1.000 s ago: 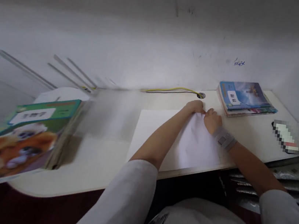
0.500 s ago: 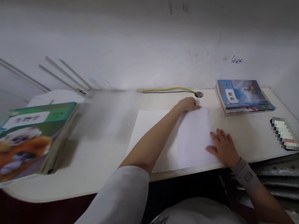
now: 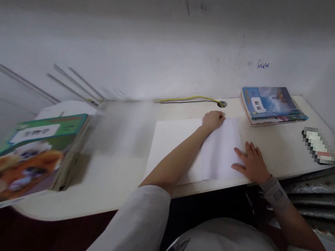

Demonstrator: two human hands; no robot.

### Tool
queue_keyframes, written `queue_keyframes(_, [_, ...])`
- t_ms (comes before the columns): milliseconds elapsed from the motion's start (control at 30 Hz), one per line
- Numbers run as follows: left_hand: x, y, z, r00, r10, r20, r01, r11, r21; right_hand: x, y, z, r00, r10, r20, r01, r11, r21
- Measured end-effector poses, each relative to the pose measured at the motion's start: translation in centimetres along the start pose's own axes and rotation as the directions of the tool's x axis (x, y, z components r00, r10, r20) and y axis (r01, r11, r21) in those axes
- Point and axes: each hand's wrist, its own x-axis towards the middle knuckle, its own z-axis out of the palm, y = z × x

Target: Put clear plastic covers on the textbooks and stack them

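Observation:
White paper (image 3: 223, 150), seemingly folded or in two overlapping layers, lies on the white desk (image 3: 109, 184) in front of me. My left hand (image 3: 213, 120) is closed at the top edge of the paper, its fingers curled; what they pinch is too small to make out. My right hand (image 3: 252, 163) rests with its fingers spread over the right edge of the paper, near the desk's front edge. A grey band circles the right wrist.
Books with a blue cover (image 3: 273, 103) are stacked at the back right, and a phone (image 3: 320, 147) lies right of them. A green-covered book stack (image 3: 29, 156) sits at the left. A yellow cable (image 3: 190, 98) runs along the wall to a desk hole.
My left hand has moved slightly right along the paper's top edge, its fingers more curled. My right hand stays spread in nearly the same place. The view has shifted slightly.

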Motion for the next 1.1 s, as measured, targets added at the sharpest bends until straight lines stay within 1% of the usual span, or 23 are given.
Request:
queue_keyframes(67, [-1.1,-0.2,-0.4,0.990,0.032,-0.135,-0.032,0.999,-0.003,0.0,-0.1,-0.3,1.000,0.002,0.007,-0.001,1.000,-0.013])
queue_keyframes(100, [-1.9,-0.7,-0.7,0.979,0.055,-0.195,-0.057,0.998,-0.003,0.0,-0.1,-0.4,1.000,-0.001,0.009,0.001,1.000,-0.018])
queue_keyframes(167, [-4.3,-2.5,-1.7,0.957,0.095,-0.273,-0.093,0.995,0.019,0.1,0.1,-0.6,1.000,-0.027,0.010,0.028,0.999,-0.022])
queue_keyframes(200, [-6.0,-3.8,-2.1,0.956,0.100,-0.276,-0.093,0.995,0.039,0.3,0.3,-0.7,0.998,-0.057,0.009,0.057,0.998,-0.019])
queue_keyframes(267, [-10.1,-6.7,-2.5,0.957,0.084,-0.279,-0.061,0.994,0.090,0.9,0.8,-0.8,0.989,-0.146,0.005,0.146,0.989,-0.001])
queue_keyframes(333, [-14.8,-9.5,-2.2,0.964,-0.013,-0.266,0.041,0.994,0.102,1.8,1.2,-0.9,0.972,-0.237,0.000,0.237,0.971,0.029])
queue_keyframes(400, [-19.1,-11.8,-1.4,0.962,-0.116,-0.247,0.138,0.988,0.073,2.7,1.5,-0.9,0.954,-0.300,0.000,0.300,0.952,0.056])
queue_keyframes(467, [-22.3,-13.2,-0.6,0.952,-0.190,-0.242,0.208,0.977,0.052,3.5,1.6,-0.7,0.939,-0.342,0.013,0.341,0.937,0.073])
queue_keyframes(500, [-23.4,-13.7,-0.4,0.943,-0.227,-0.243,0.244,0.969,0.043,3.7,1.6,-0.6,0.934,-0.357,0.022,0.354,0.932,0.079])
queue_keyframes(567, [-24.9,-14.3,-0.2,0.925,-0.294,-0.242,0.312,0.949,0.039,3.9,1.6,-0.1,0.929,-0.368,0.034,0.364,0.928,0.085])
queue_keyframes(633, [-25.7,-14.6,-0.3,0.916,-0.331,-0.227,0.350,0.935,0.051,3.8,1.7,0.4,0.934,-0.356,0.034,0.352,0.932,0.083])
queue_keyframes(733, [-26.6,-14.8,-0.5,0.924,-0.316,-0.213,0.338,0.938,0.077,3.3,1.7,0.9,0.940,-0.338,0.033,0.335,0.939,0.076])
queue_keyframes(867, [-27.9,-14.9,-0.4,0.926,-0.309,-0.215,0.341,0.931,0.131,3.1,1.4,0.9,0.943,-0.330,0.029,0.328,0.942,0.068])
queue_keyframes(967, [-28.5,-14.5,-0.4,0.924,-0.330,-0.195,0.366,0.910,0.196,3.1,1.5,0.7,0.940,-0.340,0.024,0.338,0.940,0.052])
queue_keyframes(1100, [-28.6,-13.7,-0.8,0.911,-0.364,-0.192,0.407,0.868,0.284,2.8,2.4,0.6,0.937,-0.349,0.028,0.348,0.937,0.013])
